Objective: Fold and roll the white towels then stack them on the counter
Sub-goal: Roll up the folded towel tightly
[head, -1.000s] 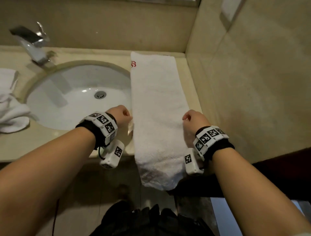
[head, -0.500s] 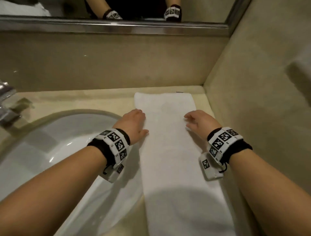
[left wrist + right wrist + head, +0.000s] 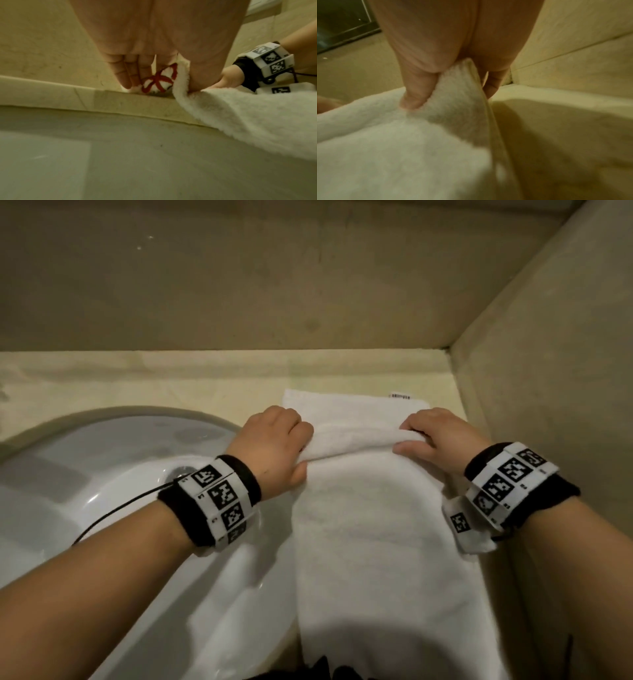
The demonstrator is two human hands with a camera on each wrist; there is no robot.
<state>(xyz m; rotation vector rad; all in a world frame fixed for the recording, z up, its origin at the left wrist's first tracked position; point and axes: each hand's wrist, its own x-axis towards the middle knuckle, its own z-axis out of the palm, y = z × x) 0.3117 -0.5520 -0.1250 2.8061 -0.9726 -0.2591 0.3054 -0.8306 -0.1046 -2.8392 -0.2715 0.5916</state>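
both hands, left [image 3: 274, 445] and right [image 3: 440, 440], flat before, now gripping towel [image 3: 352, 440] far end, roll begun.

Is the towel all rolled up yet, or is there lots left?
Just started. The towel already lies folded long on the counter. The left hand and right hand grip its first small roll. Most is unrolled; no stack shows.

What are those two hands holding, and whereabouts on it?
Both grip one white towel at its far, turned-over end: the left hand at the left edge, the right hand at the right edge.
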